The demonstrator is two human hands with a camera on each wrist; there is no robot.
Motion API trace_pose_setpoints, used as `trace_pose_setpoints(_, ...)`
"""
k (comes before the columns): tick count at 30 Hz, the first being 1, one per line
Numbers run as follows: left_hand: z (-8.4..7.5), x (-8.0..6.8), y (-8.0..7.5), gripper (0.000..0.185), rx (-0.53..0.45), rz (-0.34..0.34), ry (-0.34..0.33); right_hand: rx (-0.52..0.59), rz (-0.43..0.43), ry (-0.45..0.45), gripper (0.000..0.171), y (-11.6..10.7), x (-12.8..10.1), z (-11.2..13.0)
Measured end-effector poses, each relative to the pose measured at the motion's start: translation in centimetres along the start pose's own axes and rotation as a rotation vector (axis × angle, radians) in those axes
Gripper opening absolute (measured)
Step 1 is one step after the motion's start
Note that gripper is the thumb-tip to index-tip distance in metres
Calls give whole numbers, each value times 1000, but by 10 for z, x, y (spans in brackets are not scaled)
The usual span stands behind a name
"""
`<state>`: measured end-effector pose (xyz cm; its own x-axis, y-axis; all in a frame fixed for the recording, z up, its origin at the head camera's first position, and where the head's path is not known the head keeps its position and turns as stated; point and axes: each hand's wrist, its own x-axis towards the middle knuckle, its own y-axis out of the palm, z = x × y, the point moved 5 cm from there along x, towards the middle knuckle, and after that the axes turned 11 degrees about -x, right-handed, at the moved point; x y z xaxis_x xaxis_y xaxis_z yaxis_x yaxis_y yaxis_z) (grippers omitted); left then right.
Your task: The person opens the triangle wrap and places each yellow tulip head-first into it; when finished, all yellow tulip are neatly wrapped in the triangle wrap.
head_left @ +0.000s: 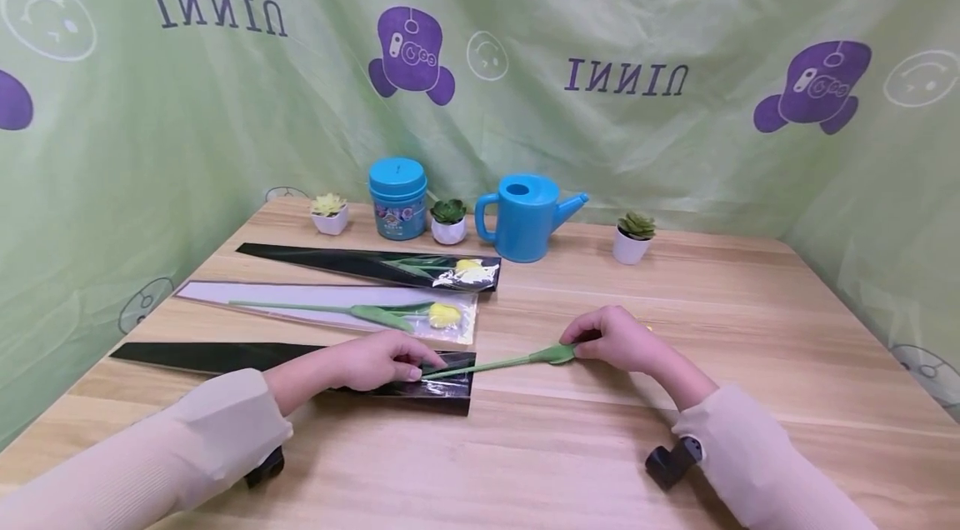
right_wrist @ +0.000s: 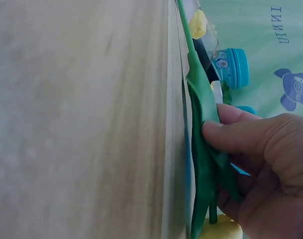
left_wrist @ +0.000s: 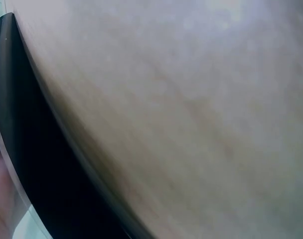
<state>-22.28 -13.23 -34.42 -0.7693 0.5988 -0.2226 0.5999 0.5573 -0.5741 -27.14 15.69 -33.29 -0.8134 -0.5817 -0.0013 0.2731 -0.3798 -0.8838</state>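
Hands work low on the wooden table: left hand presses the black sleeve mouth, probably pinching it; right hand grasps the tulip at its leaves, stem pointing left into the sleeve. Two wrapped tulips lie behind.

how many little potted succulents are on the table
3, all along the back edge: one left of the blue tin, one between tin and watering can, one right of the can.
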Motion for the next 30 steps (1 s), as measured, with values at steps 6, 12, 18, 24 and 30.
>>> trace_pose_setpoints(6,-2,-2,2,31,72,-16,33,77,14,-18,14,2,-6,9)
trace_pose_setpoints(12,-5,-2,4,32,120,-49,56,147,26,35,12,9,-8,18)
trace_pose_setpoints(18,-8,-1,3,34,127,-82,40,205,8,152,11,15,-5,26)
trace_pose_setpoints(24,-11,-2,2,34,126,-101,55,220,-40,188,9,22,0,33)
trace_pose_setpoints(30,-11,-1,3,33,112,-116,52,249,-79,183,9,28,5,44)
